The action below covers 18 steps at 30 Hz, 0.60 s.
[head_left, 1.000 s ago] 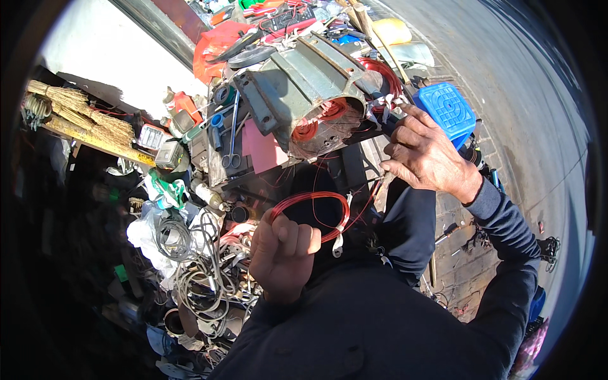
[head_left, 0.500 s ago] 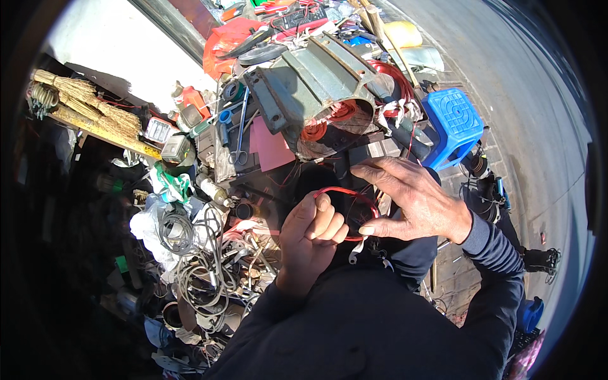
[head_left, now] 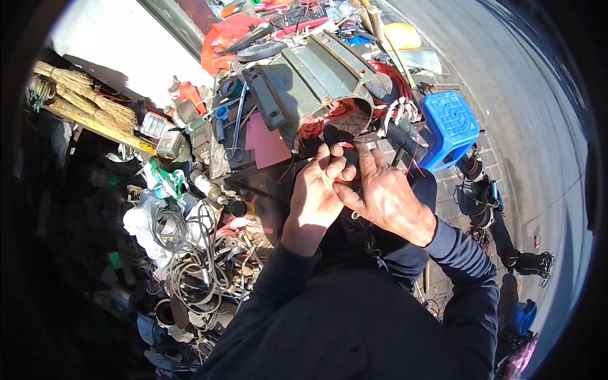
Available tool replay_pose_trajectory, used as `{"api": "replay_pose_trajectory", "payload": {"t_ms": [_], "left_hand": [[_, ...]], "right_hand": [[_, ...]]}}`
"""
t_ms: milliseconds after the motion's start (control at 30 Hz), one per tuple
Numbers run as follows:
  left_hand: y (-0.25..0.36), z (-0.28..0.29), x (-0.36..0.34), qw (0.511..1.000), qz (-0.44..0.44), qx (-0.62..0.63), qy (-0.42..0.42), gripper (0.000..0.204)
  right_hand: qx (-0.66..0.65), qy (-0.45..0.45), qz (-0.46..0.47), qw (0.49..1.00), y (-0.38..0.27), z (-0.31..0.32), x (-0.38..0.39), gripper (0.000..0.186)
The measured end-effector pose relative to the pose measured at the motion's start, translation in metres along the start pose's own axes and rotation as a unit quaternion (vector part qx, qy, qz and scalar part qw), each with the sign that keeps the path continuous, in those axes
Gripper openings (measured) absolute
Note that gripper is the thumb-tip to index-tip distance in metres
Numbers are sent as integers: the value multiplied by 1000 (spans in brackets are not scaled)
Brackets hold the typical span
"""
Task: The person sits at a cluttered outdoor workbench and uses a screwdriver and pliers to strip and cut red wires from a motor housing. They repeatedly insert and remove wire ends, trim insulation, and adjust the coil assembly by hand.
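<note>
A small coil of red wire (head_left: 346,145) is held between my two hands, above my lap and close to the near end of a grey-green ribbed motor housing (head_left: 316,79). My left hand (head_left: 316,193) has its fingers curled in on the coil's left side. On the other side, my right hand (head_left: 391,199) grips it with thumb and forefinger. Most of the coil is hidden by the fingers. Inside the housing's open end, more red wire windings (head_left: 339,109) show.
Scissors (head_left: 233,152) and a pink sheet (head_left: 267,142) lie left of the housing. A blue stool (head_left: 451,123) stands at the right. Looped grey cables (head_left: 196,266) and scrap heap at the lower left. A straw broom (head_left: 88,95) lies farther left.
Both hands have moved up toward the housing with the red wire coil. My right hand, spread open before, has come in and closed on the coil beside my left.
</note>
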<state>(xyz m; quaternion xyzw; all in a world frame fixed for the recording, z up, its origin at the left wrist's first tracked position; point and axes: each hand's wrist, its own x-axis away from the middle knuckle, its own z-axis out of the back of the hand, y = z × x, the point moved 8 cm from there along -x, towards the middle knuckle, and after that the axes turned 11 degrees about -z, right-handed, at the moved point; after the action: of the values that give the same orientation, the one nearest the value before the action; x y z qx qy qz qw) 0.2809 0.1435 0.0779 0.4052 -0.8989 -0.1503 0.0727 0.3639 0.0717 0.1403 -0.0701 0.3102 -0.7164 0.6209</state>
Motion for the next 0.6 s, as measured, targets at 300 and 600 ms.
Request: {"api": "replay_pose_trajectory", "payload": {"t_ms": [300, 600], "left_hand": [[-16, 15, 13, 996, -62, -53, -41, 29], [-15, 38, 3, 992, -109, -41, 40, 26]], "right_hand": [[-10, 61, -23, 998, 11, -15, -6, 67], [-62, -10, -64, 996, 10, -12, -15, 77]]}}
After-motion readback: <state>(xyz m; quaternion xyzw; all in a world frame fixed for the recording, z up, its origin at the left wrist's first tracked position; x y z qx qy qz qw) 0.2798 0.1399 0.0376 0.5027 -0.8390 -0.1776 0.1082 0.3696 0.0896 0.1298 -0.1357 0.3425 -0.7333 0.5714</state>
